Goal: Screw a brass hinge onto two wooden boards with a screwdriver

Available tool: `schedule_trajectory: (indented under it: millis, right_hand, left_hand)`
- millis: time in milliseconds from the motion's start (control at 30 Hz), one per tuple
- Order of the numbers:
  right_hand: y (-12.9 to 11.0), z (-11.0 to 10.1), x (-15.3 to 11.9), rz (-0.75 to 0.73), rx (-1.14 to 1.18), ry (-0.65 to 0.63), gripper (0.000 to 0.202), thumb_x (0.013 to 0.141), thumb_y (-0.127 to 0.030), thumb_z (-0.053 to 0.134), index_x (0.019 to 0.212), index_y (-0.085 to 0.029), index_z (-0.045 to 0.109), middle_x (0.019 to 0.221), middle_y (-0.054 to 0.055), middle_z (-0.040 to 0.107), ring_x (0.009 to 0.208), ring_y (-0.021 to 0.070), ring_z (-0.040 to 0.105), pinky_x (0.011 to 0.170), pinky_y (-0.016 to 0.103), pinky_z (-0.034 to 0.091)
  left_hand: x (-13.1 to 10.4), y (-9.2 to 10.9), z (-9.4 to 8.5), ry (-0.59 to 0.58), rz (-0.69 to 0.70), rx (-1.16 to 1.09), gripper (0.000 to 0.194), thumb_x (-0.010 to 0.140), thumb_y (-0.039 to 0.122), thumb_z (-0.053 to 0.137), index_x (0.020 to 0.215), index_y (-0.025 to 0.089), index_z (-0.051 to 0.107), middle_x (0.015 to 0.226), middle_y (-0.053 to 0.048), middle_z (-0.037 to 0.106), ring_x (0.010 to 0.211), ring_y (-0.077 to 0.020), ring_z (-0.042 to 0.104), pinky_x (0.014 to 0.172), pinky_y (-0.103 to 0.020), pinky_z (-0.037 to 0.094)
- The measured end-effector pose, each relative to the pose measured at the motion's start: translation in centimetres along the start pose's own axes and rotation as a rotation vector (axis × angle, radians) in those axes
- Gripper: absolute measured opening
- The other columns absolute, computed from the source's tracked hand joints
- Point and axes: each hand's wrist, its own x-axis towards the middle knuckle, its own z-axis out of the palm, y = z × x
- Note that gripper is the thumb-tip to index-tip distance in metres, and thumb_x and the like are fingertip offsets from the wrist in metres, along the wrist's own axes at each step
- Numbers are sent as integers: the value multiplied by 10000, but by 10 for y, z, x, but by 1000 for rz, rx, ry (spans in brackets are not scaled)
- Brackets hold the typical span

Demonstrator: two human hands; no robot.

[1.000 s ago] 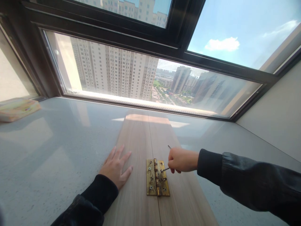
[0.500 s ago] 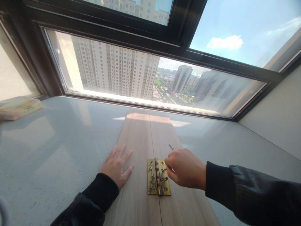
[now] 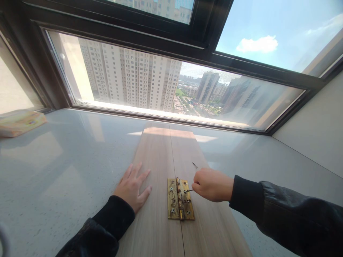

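Flat on the pale wood boards lies a worn brass hinge, its barrel along the seam, with several screw heads showing in both leaves. My left hand rests palm down on the left board, fingers spread, holding nothing. Just right of the hinge, my right hand is closed in a fist around a thin metal shaft. The shaft's far end meets a hole or screw in the right leaf; the part inside my fist is hidden. A loose screw lies on the right board beyond my knuckles.
Two boards lie side by side on a speckled white surface, running toward a dark-framed window. At the far left sits a light wooden block. A white wall rises on the right.
My right hand has shifted slightly right, away from the hinge, and its wrist has turned. More of the metal shaft now shows. My left hand stays in place.
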Motion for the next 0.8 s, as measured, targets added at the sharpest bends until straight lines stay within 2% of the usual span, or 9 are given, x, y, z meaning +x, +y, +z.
schedule_trajectory:
  millis: [233,367,500,600,800]
  right_hand:
    - [-4,-8,4,-24,-40,-34,377,732,-262,387,770,-89,720,765,189,692,650,238,637,469,283,332]
    - [-9,-14,3,-54,-83,-28,356,739,-256,399,760,-100,718,773,187,692,681,272,649,485,298,365]
    - [-14,-15,-3,-145,-183,37,310,737,-260,433,729,-121,710,755,172,689,678,300,653,511,332,407]
    - [-15,-13,-8,-247,-272,93,286,749,-246,441,681,-140,697,694,146,680,634,283,653,499,327,415]
    - [-10,-8,-10,-308,-326,135,244,769,-218,457,656,-152,664,652,116,669,595,249,650,480,296,396]
  left_hand:
    - [2,-2,-3,-63,12,12,492,793,382,463,1255,225,526,1384,-102,389,1294,-371,265,1007,-510,323]
    - [3,0,-5,-41,-5,11,487,790,365,465,1249,216,532,1381,-108,392,1296,-365,266,1014,-503,315]
    - [3,0,-5,-78,1,7,499,789,384,464,1256,217,526,1386,-114,384,1293,-374,268,1009,-506,320]
    - [2,1,-5,-51,-5,15,495,787,368,464,1254,217,528,1381,-115,395,1292,-371,274,1007,-504,322]
    - [1,2,-4,-32,-11,9,488,786,364,464,1247,220,535,1379,-114,401,1290,-371,279,1000,-510,327]
